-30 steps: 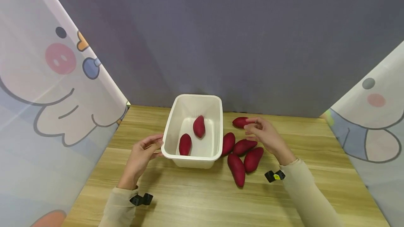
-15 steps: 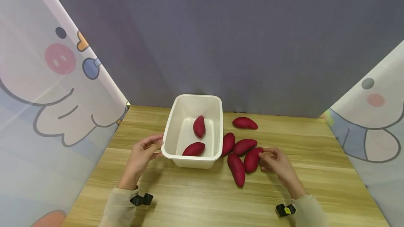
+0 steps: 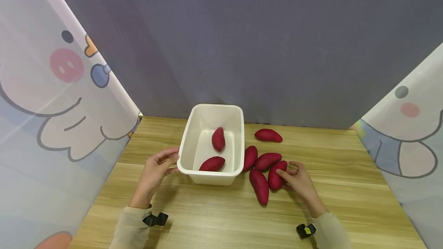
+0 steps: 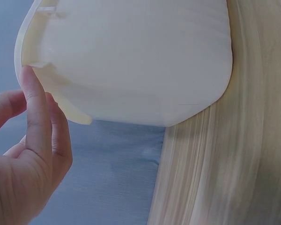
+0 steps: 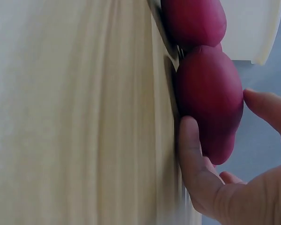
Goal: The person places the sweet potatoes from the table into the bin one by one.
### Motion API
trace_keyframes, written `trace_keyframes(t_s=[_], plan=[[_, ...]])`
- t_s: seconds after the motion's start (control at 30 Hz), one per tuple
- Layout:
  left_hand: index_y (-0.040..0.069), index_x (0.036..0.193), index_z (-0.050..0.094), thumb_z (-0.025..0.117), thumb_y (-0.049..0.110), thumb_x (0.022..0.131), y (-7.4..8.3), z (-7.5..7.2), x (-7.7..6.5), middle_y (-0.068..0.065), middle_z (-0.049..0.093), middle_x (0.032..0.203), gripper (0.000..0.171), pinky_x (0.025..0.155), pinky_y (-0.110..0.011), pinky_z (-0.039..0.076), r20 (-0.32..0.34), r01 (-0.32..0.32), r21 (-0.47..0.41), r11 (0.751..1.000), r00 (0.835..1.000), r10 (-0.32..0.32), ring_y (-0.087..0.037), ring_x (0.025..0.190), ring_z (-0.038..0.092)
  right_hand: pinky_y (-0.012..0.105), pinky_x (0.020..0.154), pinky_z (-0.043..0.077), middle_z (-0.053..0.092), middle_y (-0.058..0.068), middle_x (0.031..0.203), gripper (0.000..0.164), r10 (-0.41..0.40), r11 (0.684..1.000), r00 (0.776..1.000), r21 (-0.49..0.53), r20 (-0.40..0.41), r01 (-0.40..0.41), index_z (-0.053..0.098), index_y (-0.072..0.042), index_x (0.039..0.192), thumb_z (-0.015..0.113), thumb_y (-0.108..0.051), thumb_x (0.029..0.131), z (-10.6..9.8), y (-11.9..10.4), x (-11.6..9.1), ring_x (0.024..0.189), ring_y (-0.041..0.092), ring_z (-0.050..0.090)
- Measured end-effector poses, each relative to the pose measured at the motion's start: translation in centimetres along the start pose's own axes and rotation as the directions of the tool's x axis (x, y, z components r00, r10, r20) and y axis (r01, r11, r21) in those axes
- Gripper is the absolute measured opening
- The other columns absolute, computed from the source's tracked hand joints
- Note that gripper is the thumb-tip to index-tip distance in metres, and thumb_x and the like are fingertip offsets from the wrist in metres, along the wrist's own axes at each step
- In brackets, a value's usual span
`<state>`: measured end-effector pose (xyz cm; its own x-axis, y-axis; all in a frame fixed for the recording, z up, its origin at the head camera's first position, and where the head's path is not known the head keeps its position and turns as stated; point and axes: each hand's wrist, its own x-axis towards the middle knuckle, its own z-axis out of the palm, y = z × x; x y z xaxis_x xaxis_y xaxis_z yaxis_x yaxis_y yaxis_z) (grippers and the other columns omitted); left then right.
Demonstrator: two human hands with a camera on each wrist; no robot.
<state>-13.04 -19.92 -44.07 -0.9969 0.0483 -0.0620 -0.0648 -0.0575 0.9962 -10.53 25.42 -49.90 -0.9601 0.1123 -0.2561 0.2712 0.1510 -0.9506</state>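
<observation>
A white plastic tub (image 3: 213, 180) stands on the table with two dark red sweet potatoes inside, one at the back (image 3: 218, 139) and one nearer the front (image 3: 212, 163). My left hand (image 3: 155, 172) holds the tub's left rim between thumb and fingers; the left wrist view shows a fingertip under the lip (image 4: 35, 108). On the right, my right hand (image 3: 300, 183) grips the rightmost sweet potato (image 3: 275, 178), which lies on the wood. Its thumb and a finger lie on opposite sides of that sweet potato (image 5: 210, 84) in the right wrist view.
Beside the tub lie more sweet potatoes: one against its wall (image 3: 250, 157), one in the middle (image 3: 268, 161), a long one in front (image 3: 259, 186) and one at the back (image 3: 268, 135). A grey curtain (image 3: 263, 49) rises behind the wooden table (image 3: 221, 218).
My right hand came from the back sweet potato down to the rightmost one and closed round it, turning it slightly. The front sweet potato in the tub rolled sideways. My left hand stayed put.
</observation>
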Motion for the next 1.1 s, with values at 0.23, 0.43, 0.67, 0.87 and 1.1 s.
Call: trace_keyframes(t_s=[0.23, 0.43, 0.67, 0.87, 1.1], plan=[[-0.01, 0.13, 0.059, 0.07, 0.015, 0.096, 0.0, 0.0, 0.0, -0.021, 0.061, 0.123, 0.043, 0.078, -0.035, 0.063, -0.003, 0.004, -0.002, 1.0, 1.0, -0.004, -0.021, 0.096, 0.068, 0.038, 0.068, 0.064, 0.05, 0.035, 0.129, 0.084, 0.011, 1.0, 1.0, -0.016, 0.004, -0.011, 0.016, 0.009, 0.15, 0.073, -0.016, 0.094, 0.2, -0.1, 0.2, 0.079, 0.023, 0.07], [-0.009, 0.129, 0.06, 0.071, 0.016, 0.096, 0.1, 0.1, 0.0, -0.019, 0.062, 0.121, 0.043, 0.078, -0.034, 0.063, -0.012, 0.011, 0.004, 1.0, 1.0, -0.011, -0.022, 0.094, 0.068, 0.037, 0.068, 0.064, 0.052, 0.036, 0.13, 0.08, 0.02, 1.0, 1.0, -0.011, 0.007, -0.02, 0.021, 0.01, 0.149, 0.072, -0.016, 0.094, 0.2, -0.1, 0.1, 0.084, 0.02, 0.069], [-0.01, 0.129, 0.059, 0.07, 0.015, 0.096, 0.2, 0.1, -0.1, -0.021, 0.061, 0.122, 0.043, 0.079, -0.035, 0.063, 0.001, 0.009, 0.003, 1.0, 1.0, -0.009, -0.021, 0.096, 0.067, 0.036, 0.071, 0.064, 0.056, 0.028, 0.126, 0.074, 0.024, 0.998, 0.999, 0.054, 0.039, -0.026, 0.022, 0.011, 0.149, 0.068, -0.013, 0.096, -0.5, -0.2, 0.1, 0.083, 0.019, 0.07], [-0.009, 0.129, 0.059, 0.071, 0.016, 0.096, 0.2, 0.1, -0.1, -0.021, 0.061, 0.122, 0.043, 0.078, -0.034, 0.063, -0.004, 0.014, 0.008, 1.0, 1.0, -0.014, -0.021, 0.096, 0.067, 0.035, 0.071, 0.064, 0.058, 0.019, 0.12, 0.074, 0.007, 0.995, 0.999, 0.094, 0.054, -0.012, 0.02, 0.009, 0.151, 0.066, -0.013, 0.097, -1.3, -2.1, 0.1, 0.08, 0.016, 0.069], [-0.009, 0.129, 0.059, 0.071, 0.016, 0.096, 0.2, 0.1, 0.0, -0.022, 0.061, 0.121, 0.043, 0.078, -0.035, 0.063, -0.004, 0.016, 0.006, 1.0, 1.0, -0.016, -0.022, 0.096, 0.067, 0.033, 0.074, 0.063, 0.058, 0.012, 0.116, 0.072, -0.069, 0.988, 0.992, 0.143, 0.102, 0.054, 0.019, 0.008, 0.151, 0.064, -0.014, 0.099, -1.5, -5.7, 0.7, 0.084, 0.013, 0.067]])
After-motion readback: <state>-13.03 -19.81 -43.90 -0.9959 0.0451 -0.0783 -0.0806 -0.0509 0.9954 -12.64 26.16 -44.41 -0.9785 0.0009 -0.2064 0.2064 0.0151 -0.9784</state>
